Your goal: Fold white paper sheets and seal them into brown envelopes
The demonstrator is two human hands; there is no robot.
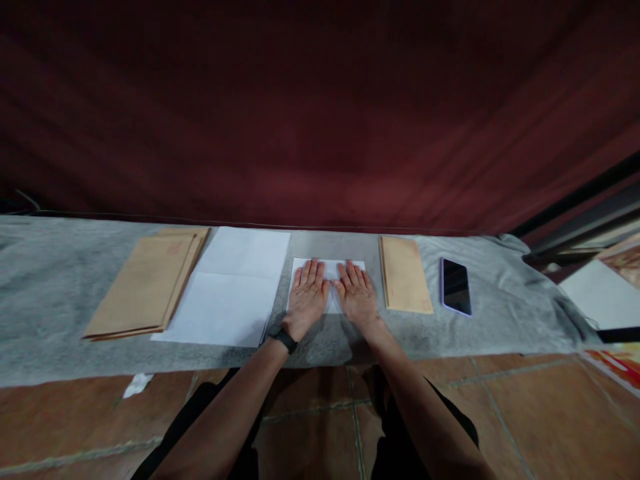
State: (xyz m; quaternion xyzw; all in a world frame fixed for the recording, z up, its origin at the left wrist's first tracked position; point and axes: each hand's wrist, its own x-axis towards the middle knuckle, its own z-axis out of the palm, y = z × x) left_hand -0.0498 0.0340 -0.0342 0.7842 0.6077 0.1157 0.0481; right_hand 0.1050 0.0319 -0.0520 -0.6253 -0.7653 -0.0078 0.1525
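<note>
A white sheet of paper (331, 270), seemingly folded, lies on the grey cloth right in front of me. My left hand (309, 292) presses flat on its left half, fingers stretched out and pointing away from me. On the right half rests my right hand (357, 291), also flat with its fingers extended. The two thumbs nearly meet at the middle of the paper. Both palms hide much of the sheet. To the left of it is a stack of larger white paper (230, 293) with a crease across it. A small pile of brown envelopes (405, 275) sits to the right.
Larger brown envelopes (143, 283) are piled at the left, touching the white paper stack. A phone (455, 287) lies at the right. The grey cloth (510, 300) covers a narrow surface, with a dark red curtain (300, 133) behind. Below its front edge is a tiled floor (310, 433).
</note>
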